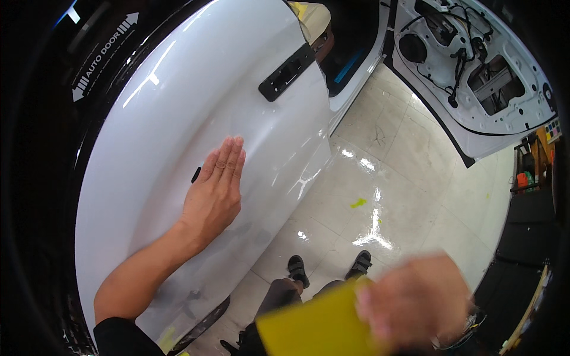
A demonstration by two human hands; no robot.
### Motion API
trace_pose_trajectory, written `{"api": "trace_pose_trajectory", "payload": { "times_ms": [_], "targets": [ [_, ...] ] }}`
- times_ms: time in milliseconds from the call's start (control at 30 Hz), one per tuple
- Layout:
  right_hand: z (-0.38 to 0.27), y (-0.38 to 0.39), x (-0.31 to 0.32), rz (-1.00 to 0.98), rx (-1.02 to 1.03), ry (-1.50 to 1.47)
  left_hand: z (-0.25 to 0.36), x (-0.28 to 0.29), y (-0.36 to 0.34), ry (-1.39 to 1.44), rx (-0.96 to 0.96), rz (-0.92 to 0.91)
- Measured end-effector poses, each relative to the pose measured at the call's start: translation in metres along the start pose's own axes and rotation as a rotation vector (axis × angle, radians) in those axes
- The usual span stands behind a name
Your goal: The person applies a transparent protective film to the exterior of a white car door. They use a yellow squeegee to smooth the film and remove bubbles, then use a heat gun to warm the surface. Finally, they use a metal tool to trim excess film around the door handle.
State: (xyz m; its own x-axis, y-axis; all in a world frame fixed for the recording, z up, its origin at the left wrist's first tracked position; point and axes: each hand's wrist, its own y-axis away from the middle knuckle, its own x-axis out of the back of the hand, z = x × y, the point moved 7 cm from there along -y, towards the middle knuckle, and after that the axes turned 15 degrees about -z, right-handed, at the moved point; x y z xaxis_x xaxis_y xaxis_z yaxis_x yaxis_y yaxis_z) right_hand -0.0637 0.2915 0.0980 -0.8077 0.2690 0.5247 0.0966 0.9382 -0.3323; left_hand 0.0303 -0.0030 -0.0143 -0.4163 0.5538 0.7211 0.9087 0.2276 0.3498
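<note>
My left hand (217, 184) lies flat on a white car door panel (154, 136), fingers straight and close beside one another. A small black slot or fitting (196, 174) shows beside its fingertips. Higher on the panel is a black plate with openings (287, 71). At the lower right my right hand (415, 296), blurred by motion, grips a yellow flat sheet or card (309, 323) away from the panel, over my legs.
A detached or open white door with exposed wiring (469, 77) stands at upper right. Tiled floor (409, 178) with yellow scraps (358, 202) lies below, around my shoes (297, 268). Dark padded blocks and shelving (528, 225) line the right edge.
</note>
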Motion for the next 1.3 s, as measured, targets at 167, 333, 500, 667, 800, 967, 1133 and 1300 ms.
{"api": "trace_pose_trajectory", "payload": {
  "times_ms": [167, 333, 500, 667, 800, 967, 1133, 1300],
  "targets": [
    [0.218, -0.061, -0.123, 0.506, 0.013, -1.418, 0.004, 0.008, -0.011, -0.001, -0.004, 0.062],
    [0.225, -0.140, -0.121, 0.406, -0.174, -1.094, 0.004, 0.003, -0.007, 0.009, 0.014, 0.086],
    [0.211, -0.194, -0.076, 0.325, -0.159, -0.761, 0.002, 0.006, -0.003, 0.023, 0.024, 0.094],
    [0.231, -0.198, -0.090, 0.287, -0.156, -0.908, 0.007, -0.001, -0.006, -0.032, 0.042, 0.008],
    [0.221, -0.203, -0.091, 0.190, -0.138, -0.913, 0.007, 0.007, -0.005, -0.109, 0.026, -0.010],
    [0.212, -0.210, -0.095, 0.083, -0.163, -0.739, 0.003, 0.017, -0.001, 0.006, -0.031, 0.146],
    [0.207, -0.207, -0.099, 0.224, -0.207, -0.567, 0.004, 0.021, -0.003, 0.037, -0.053, 0.170],
    [0.209, -0.205, -0.105, 0.351, -0.161, -0.549, 0.004, 0.018, -0.006, 0.067, -0.068, 0.126]
  ]
}}
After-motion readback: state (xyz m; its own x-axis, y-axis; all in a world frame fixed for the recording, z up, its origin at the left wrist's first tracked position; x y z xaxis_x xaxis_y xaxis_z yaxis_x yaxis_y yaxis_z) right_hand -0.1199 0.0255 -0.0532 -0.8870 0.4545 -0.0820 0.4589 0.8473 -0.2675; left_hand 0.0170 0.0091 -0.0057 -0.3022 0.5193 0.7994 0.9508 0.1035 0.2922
